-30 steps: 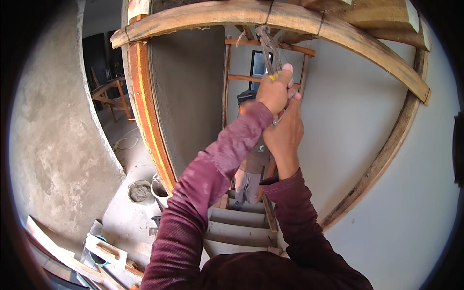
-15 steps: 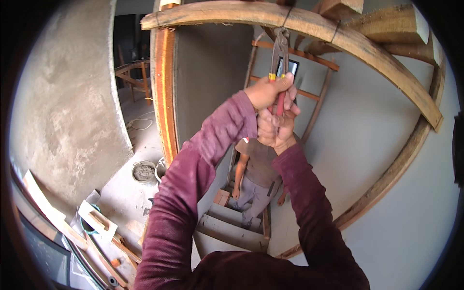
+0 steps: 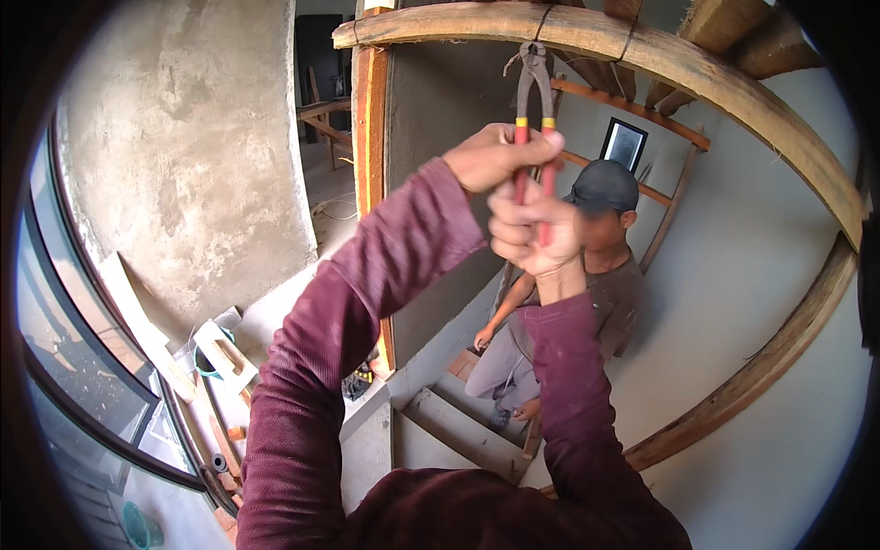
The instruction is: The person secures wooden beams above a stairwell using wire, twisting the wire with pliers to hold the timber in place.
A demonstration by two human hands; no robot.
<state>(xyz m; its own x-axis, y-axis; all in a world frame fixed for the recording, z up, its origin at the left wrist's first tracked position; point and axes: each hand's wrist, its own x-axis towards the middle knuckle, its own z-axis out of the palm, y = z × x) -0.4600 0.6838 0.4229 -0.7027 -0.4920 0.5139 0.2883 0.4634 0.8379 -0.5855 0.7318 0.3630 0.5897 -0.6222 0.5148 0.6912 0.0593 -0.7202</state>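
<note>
Both sets of fingers are curled tight around the red handles of the pincers (image 3: 533, 101): left hand (image 3: 495, 158) higher, right hand (image 3: 532, 229) just under it. The tool's head bites tie wire at the curved wooden beam (image 3: 733, 87), at twelve o'clock. Behind stands another person (image 3: 587, 293) on concrete steps (image 3: 458, 431). At eight o'clock, a teal bucket (image 3: 209, 365) sits under a wooden float; its contents are hidden.

Both arms reach up, sleeves maroon. The left hand (image 3: 495, 158) is clenched above the right hand (image 3: 534, 229). Both fists are closed, touching.
</note>
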